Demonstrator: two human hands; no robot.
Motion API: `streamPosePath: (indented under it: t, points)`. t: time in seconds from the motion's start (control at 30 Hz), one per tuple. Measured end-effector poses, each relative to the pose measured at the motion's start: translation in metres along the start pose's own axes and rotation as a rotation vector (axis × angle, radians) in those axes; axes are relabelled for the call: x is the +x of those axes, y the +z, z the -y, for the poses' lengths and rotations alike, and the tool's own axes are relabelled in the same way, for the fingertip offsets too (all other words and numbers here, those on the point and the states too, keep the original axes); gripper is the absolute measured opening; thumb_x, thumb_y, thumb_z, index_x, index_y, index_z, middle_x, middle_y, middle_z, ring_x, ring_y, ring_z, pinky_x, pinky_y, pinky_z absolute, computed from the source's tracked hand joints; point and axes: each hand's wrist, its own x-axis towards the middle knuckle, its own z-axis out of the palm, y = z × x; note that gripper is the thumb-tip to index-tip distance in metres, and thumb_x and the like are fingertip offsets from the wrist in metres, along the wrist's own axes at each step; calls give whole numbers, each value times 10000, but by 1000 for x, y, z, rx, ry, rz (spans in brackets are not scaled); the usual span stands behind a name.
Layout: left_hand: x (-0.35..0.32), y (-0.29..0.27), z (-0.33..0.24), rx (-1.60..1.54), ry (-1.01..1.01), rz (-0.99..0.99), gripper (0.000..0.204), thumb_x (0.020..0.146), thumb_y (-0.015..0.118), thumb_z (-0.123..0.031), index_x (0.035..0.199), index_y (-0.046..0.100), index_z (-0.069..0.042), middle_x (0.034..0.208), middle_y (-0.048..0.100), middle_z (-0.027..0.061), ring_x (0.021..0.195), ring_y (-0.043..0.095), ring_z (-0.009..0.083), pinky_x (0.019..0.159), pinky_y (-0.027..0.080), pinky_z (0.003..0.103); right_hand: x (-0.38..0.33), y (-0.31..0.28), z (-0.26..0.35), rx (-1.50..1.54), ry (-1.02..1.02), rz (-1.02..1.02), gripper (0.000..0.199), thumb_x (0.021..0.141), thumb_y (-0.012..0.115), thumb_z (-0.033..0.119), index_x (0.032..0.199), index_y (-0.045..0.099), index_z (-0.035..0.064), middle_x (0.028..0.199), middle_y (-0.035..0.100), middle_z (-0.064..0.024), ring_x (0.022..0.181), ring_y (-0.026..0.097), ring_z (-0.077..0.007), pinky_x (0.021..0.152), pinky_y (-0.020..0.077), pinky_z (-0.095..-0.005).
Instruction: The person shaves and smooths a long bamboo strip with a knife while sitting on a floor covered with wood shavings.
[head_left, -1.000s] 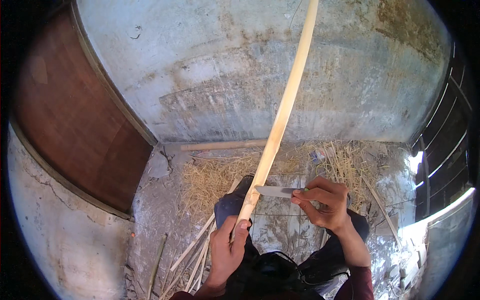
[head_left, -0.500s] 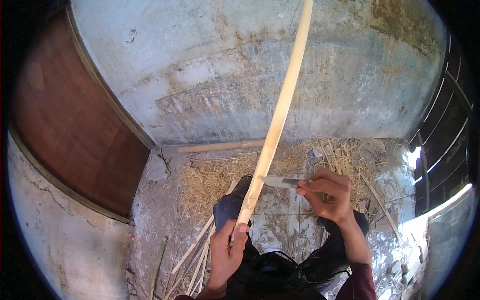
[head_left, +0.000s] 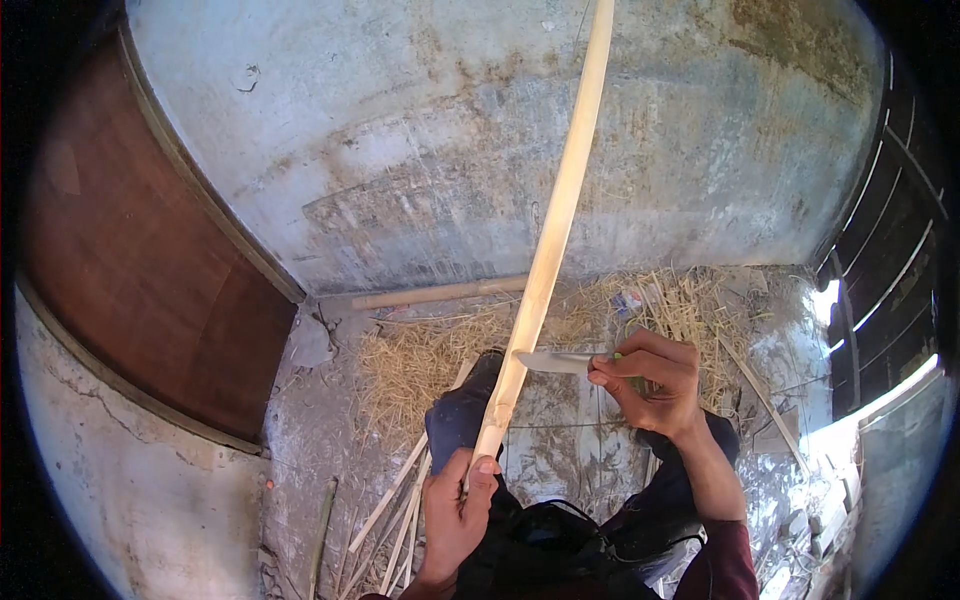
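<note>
Pale yellow and very long, the bamboo strip (head_left: 553,235) stands up tall and leans a bit to the right. Its top goes past the upper edge of the picture. Its bottom end sits in the left hand (head_left: 455,515). That hand is closed around the strip, with the thumb pressed on its front. The strip rises straight up out of the hand, so the hand is at the very bottom of it.

The right hand (head_left: 655,385) is off to the right of the strip and a little higher than the left hand. It is closed on the handle of a knife (head_left: 550,361). The flat grey blade points left, and its tip touches the side of the strip, a short way above the left hand.

Under the hands are the person's knees in dark trousers (head_left: 460,420). A dark bag (head_left: 545,545) lies in the lap. On the ground there is dry straw (head_left: 420,360), and thin split sticks (head_left: 395,510) lie by the left knee. A longer pole (head_left: 440,294) lies along the foot of the grey wall (head_left: 400,150). A brown wooden door (head_left: 130,270) is on the left.
</note>
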Motion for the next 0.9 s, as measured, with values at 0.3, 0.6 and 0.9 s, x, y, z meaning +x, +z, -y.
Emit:
streamPosePath:
  t: [0.3,0.6,0.9]
  points:
    - [-1,-3,-2,-9,-20,1,312,1130,587,-248,952,661,-3,634,586,23,571,536,71,523,399,281,0,3,1,-51,-7,-4,210,734,950,31,897,828,79,756,675,-67,576,623,-158,502,454,-289]
    - [-1,-4,1,3,-17,-2,319,1130,592,-259,956,669,-3,639,587,21,577,542,71,528,402,277,4,6,-2,-89,-40,-58,177,759,955,81,806,785,99,713,662,-40,540,630,-158,463,459,-309]
    - [-4,-5,0,0,-39,3,315,1130,592,-256,958,667,-3,636,584,19,575,536,68,526,395,272,5,8,-3,-96,-60,-93,173,753,947,56,830,798,97,717,667,-44,556,642,-168,481,470,-313]
